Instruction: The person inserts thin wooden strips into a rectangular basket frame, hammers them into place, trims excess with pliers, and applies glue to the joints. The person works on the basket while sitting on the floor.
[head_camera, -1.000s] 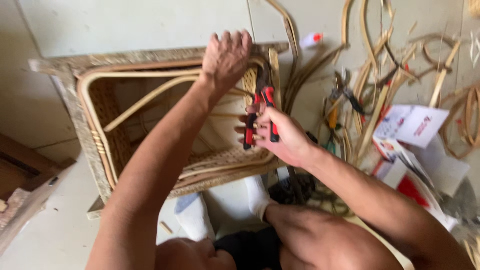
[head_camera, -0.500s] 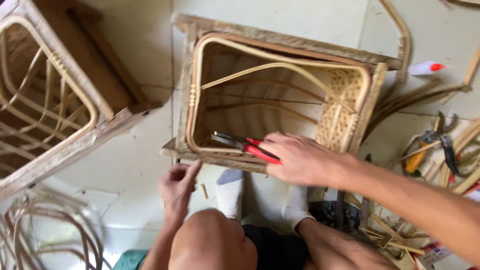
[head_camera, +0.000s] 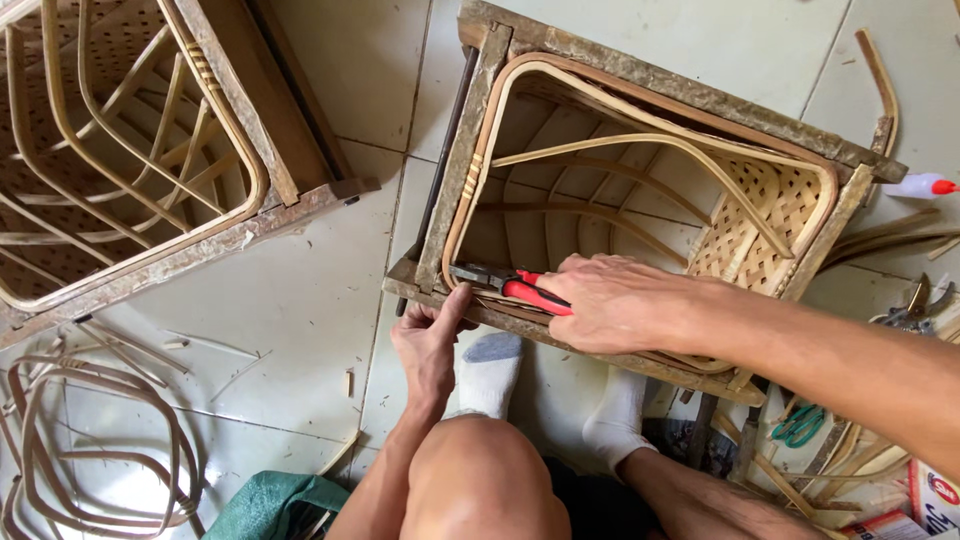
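Gripping the red-handled pliers (head_camera: 510, 285), the right hand (head_camera: 620, 300) is closing fully round the handles and working at the near rail of the wooden form (head_camera: 680, 90). The pliers are lying along that rail, jaws pointing toward its left corner. The left hand (head_camera: 430, 340) is pinching that corner, fingers partly curled. The rattan basket (head_camera: 770, 210) inside appears partly woven: far end filled, ribs elsewhere bare.
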